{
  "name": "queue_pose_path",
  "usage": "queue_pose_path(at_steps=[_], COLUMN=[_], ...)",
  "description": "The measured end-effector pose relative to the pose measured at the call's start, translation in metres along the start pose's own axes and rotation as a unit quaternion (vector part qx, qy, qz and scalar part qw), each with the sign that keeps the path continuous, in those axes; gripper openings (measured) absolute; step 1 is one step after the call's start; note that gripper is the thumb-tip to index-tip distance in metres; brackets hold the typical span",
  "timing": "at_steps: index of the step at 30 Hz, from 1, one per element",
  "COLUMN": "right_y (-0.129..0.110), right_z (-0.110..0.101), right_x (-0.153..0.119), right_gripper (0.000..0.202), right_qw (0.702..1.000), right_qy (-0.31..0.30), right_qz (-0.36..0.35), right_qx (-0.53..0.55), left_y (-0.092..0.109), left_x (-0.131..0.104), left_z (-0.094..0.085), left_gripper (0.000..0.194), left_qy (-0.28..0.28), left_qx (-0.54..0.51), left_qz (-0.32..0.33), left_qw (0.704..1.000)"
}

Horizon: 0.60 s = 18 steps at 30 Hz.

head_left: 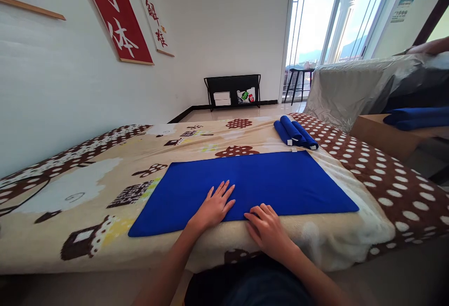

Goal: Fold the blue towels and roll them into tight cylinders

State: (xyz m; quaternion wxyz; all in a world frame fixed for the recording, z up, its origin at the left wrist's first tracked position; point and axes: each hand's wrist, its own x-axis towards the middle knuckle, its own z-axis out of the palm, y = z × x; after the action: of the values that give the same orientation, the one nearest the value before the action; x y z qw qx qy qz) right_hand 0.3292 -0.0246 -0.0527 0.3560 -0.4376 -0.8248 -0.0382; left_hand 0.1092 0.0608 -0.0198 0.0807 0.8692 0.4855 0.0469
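**Blue cloth spread flat, both hands at its near side**

The cloth (pixel 280 179) lies open on a patterned blanket (pixel 210 245), long side across the view. All four corners show; the surface is nearly smooth. A small white tag (pixel 293 150) sticks out at the far edge, toward the right corner.

Handling, by my judgement: light and limp, soft, with nothing in it to break. Matte face, so probably not slippery, though the plush blanket beneath could drag or ruck with it. It should fold and crease without effort, and a one-handed lift would let it sag. Best hold: a finger-and-thumb pinch on the near edge or at the corners, both hands well apart to keep the edge straight.

Left hand (pixel 214 205) palm down on the cloth, fingers spread and pointing away, wrist over the near edge. Right hand (pixel 264 226) at the near edge, just right of the left, fingers bent, thumb lower over the blanket. The hands are apart from each other. Whether the right fingertips pinch the hem or only rest there, I cannot tell; the knuckles hide the contact. Both forearms reach in from below, angled toward each other.

Beyond the far right corner, rolled cloths (pixel 294 133) sit bunched together.
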Motion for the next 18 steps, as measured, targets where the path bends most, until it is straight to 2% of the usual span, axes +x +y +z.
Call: queue_pose_path(at_steps=[2,5,9,11,14,16,18], right_y=[0.005,0.015,0.035,0.054,0.095,0.129,0.161], right_z=[-0.003,0.0,0.01,0.007,-0.013,-0.033,-0.052], right_x=[0.01,0.029,0.039,0.035,0.013,-0.011,-0.041], right_gripper=[0.022,0.034,0.049,0.052,0.057,0.06,0.063], right_qw=[0.999,0.996,0.986,0.975,0.955,0.936,0.915], right_qy=[-0.01,-0.029,-0.111,-0.147,-0.166,-0.153,-0.134], right_qz=[0.03,0.081,0.12,0.152,0.217,0.273,0.316], right_qx=[0.023,0.013,-0.033,-0.061,-0.111,-0.161,-0.212], left_y=[0.005,0.021,0.042,0.039,0.006,-0.033,-0.076], left_x=[0.001,0.008,0.022,0.02,-0.006,-0.037,-0.073], left_z=[0.0,0.003,0.011,0.013,0.009,0.005,0.004], left_gripper=[0.057,0.056,0.056,0.055,0.056,0.057,0.059], left_qy=[-0.007,0.0,0.028,0.035,0.037,0.055,0.097], left_qx=[0.013,0.014,-0.005,-0.002,0.008,0.025,0.06], left_qz=[0.012,0.04,0.035,0.022,-0.051,-0.143,-0.256], left_qw=[1.0,0.999,0.999,0.999,0.998,0.988,0.96])
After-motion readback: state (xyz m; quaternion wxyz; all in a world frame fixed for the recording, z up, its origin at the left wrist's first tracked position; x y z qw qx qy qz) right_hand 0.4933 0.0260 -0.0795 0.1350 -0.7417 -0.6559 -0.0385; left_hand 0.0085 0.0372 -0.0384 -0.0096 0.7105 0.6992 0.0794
